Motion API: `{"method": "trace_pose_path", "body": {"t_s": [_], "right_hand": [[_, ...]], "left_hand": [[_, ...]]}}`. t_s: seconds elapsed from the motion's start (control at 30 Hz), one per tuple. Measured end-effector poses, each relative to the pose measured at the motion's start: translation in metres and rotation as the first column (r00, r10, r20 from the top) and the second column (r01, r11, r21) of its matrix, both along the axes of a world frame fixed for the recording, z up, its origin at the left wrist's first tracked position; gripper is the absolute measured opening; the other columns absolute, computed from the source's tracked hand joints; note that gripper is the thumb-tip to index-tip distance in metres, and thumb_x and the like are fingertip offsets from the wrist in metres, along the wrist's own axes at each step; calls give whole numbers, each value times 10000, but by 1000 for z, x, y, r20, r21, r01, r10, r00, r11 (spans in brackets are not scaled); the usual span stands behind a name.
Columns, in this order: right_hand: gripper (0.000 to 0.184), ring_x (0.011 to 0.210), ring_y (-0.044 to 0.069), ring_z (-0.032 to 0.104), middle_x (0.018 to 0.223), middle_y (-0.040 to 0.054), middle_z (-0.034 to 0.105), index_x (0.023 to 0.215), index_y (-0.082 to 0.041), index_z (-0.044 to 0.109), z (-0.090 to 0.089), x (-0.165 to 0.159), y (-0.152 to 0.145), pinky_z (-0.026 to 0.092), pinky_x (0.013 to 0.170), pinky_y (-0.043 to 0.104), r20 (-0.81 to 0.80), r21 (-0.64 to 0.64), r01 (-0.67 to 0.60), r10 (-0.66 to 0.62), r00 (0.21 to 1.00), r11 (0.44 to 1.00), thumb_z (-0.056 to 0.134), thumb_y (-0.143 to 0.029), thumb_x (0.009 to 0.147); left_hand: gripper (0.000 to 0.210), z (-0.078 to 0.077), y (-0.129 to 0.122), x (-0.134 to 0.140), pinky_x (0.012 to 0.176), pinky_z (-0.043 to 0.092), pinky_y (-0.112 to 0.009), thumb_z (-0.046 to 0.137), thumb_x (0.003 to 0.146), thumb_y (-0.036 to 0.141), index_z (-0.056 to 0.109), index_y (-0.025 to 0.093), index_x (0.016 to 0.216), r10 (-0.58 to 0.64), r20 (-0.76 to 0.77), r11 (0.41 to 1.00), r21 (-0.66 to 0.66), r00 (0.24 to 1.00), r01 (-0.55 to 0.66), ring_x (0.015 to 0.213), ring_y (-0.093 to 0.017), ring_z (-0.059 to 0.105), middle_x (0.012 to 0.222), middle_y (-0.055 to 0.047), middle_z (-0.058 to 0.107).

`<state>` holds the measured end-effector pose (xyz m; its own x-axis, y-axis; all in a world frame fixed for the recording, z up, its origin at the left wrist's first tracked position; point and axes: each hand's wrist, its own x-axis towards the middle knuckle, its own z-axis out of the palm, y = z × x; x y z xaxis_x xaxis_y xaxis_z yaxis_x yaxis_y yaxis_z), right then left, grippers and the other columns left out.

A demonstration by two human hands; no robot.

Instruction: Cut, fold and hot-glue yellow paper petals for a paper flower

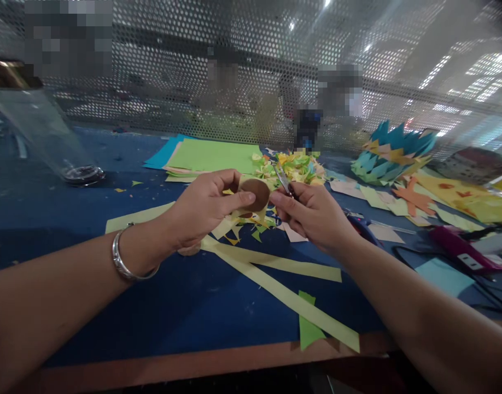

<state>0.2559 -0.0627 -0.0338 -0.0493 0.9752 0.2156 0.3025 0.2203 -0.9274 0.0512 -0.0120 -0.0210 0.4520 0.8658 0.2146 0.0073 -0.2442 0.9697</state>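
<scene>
Between the thumb and fingers of my left hand (212,205) is a round brown cardboard piece (259,196), with pale yellow paper around its edge. My right hand (310,213) is closed around scissors (282,178), their metal blades pointing up and away; most of the handle is hidden by my fingers. Its fingertips are close to the cardboard's right edge; I cannot tell if they touch it. Under my hands lie pale yellow paper strips (292,306) and small coloured scraps (257,232). Another round brown piece (189,249) shows partly below my left wrist.
Stacked coloured sheets (218,156) and a heap of paper cuttings (302,167) lie ahead. A clear bottle (50,131) stands at left. On the right are a layered paper crown-like piece (394,153) and a purple power strip (464,249) with cables. A perforated metal screen (161,76) rises behind.
</scene>
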Motion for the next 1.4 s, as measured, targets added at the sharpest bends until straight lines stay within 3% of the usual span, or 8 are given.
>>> {"method": "trace_pose_path", "body": {"t_s": [0.1,0.23,0.37,0.8,1.2,1.4], "right_hand": [[414,393,24,289,588,-67,429,801,-183,555,2,-2,-1,218,368,200,-63,-62,-28,24,998,998,609,-580,906],[401,423,38,249,577,-92,301,794,-207,503,2,-5,-2,196,374,189,-139,-89,-104,91,986,991,606,-575,912],[396,439,49,224,572,-95,246,783,-207,511,2,-7,-2,183,369,180,-173,-100,-145,126,977,984,593,-568,924],[457,421,39,175,531,-100,247,696,-198,472,9,-16,-12,163,338,158,-222,-166,-133,95,970,977,586,-582,917],[480,369,25,211,497,-88,288,670,-162,576,10,-14,-13,146,322,152,-292,-190,-187,127,948,964,541,-543,959],[486,379,26,211,502,-84,286,685,-148,608,10,-13,-12,144,329,160,-285,-201,-197,135,949,960,518,-526,976]], "left_hand": [[122,-2,3,1,755,505,-294,722,814,248,624,176,815,-91,96,993,-63,991,98,786,-149,635,848,-19,680],[126,-3,6,1,749,507,-290,717,822,197,595,172,842,-97,190,979,-158,977,128,826,-155,653,895,-33,693],[145,-3,6,1,742,501,-289,723,825,198,586,168,861,-114,208,974,-169,971,151,808,-147,655,912,-39,710],[165,-7,5,-1,797,481,-274,729,847,261,659,191,978,-211,214,960,-136,954,243,852,-139,641,942,-25,713],[223,-6,4,-1,910,475,-305,739,834,229,657,163,1031,-243,220,954,-120,945,274,979,-166,654,1043,-59,727],[218,-7,4,-3,877,477,-308,740,839,260,648,159,1009,-237,173,961,-99,956,257,933,-162,661,1004,-56,732]]}}
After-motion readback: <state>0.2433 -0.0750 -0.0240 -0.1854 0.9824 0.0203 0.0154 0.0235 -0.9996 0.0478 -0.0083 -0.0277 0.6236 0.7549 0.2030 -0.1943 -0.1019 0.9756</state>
